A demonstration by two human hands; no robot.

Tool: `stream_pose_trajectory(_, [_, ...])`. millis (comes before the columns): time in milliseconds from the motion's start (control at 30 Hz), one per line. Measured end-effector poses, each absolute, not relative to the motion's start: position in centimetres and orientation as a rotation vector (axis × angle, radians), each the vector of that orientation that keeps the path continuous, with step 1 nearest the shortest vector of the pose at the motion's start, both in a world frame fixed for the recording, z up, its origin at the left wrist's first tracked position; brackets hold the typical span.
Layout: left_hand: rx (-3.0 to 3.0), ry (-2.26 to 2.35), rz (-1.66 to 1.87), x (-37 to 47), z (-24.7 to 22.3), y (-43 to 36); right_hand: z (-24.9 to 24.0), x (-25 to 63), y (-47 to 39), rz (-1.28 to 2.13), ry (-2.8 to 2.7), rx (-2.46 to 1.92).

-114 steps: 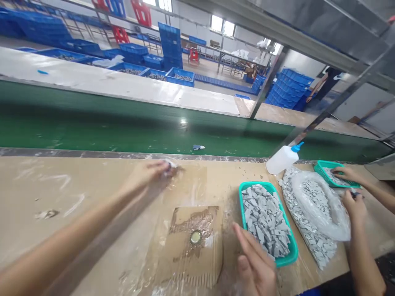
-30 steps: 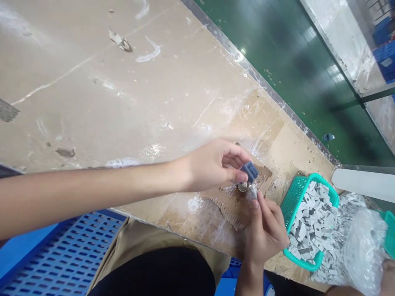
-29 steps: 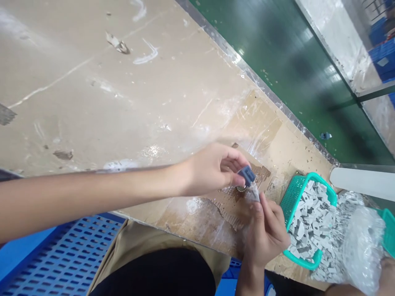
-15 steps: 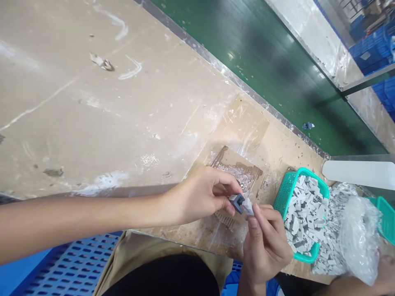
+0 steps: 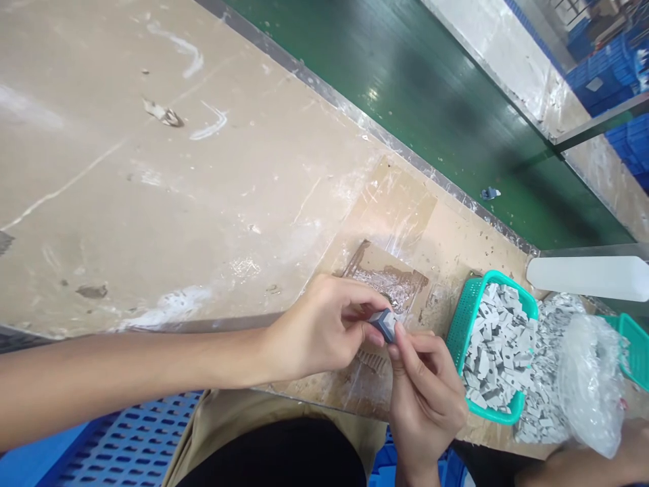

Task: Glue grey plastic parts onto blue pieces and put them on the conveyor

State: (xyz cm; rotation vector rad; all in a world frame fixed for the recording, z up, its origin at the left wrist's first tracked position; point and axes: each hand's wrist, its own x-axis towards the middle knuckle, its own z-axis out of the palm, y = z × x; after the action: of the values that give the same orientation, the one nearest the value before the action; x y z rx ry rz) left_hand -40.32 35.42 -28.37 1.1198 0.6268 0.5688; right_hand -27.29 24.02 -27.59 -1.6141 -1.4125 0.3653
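My left hand (image 5: 329, 328) pinches a small dark grey-blue plastic part (image 5: 384, 323) between thumb and fingers. Against its open side, my right hand (image 5: 426, 379) presses a small light grey piece (image 5: 393, 326), with thumb and forefinger closed on it. Most of the light piece is hidden by the fingertips and the dark part. Both hands are held above the bench's near edge, just in front of a glue-smeared square of cardboard (image 5: 393, 277).
A green basket (image 5: 459, 331) full of light grey pieces stands right of my hands. Beyond it are more loose pieces, a clear plastic bag (image 5: 591, 379), another person's hand (image 5: 629, 446) and a white bottle-like container (image 5: 588, 276). One part (image 5: 489, 193) lies on the green conveyor belt (image 5: 405, 101).
My right hand has moved left and brought the light grey piece into the dark part; the gap between them has closed. The part on the belt has shifted left in view.
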Motion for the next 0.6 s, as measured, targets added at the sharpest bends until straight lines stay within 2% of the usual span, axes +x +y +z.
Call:
stream_pose_trajectory(233, [0.788,0.681,0.311,-40.5,-28.4,37.2,-26.2,-25.6,25.5,0.575,-1.543,-1.71])
stream_pose_trajectory(433, [0.371,0.656,0.248,-40.6,-27.1,38.1,-26.4,-25.3,27.4,0.925,-1.315,-1.38])
stream_pose_trajectory(600, [0.282,0.713,0.275,-40.4,-27.2,37.9,-27.2,-26.8,27.9,0.929,-1.246,-1.342])
